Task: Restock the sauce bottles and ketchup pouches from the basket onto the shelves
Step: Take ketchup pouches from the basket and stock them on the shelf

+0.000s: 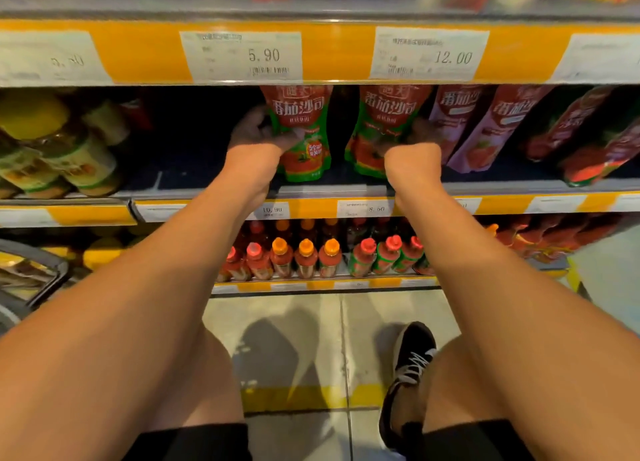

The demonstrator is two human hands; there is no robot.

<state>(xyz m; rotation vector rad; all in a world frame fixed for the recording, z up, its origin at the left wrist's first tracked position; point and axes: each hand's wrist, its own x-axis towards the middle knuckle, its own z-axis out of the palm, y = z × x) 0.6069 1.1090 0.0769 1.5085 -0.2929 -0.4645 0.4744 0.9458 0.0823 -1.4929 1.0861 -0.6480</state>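
My left grip [256,131] holds ketchup pouch [304,138], right grip [415,138] holds second pouch [377,131], 12 o'clock, middle shelf [207,192]. Step: shelving. Next: stand upright, release.

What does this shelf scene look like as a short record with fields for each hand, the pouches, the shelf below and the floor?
left hand: left hand holds the left ketchup pouch by its edge
right hand: right hand holds the right ketchup pouch
pouch position: both upright on the middle shelf, side by side, a gap between them
neighbours: purple-red pouches to the right, jars to the left
shelf below: sauce bottles with orange and red caps in rows
floor: one black shoe on pale tiles
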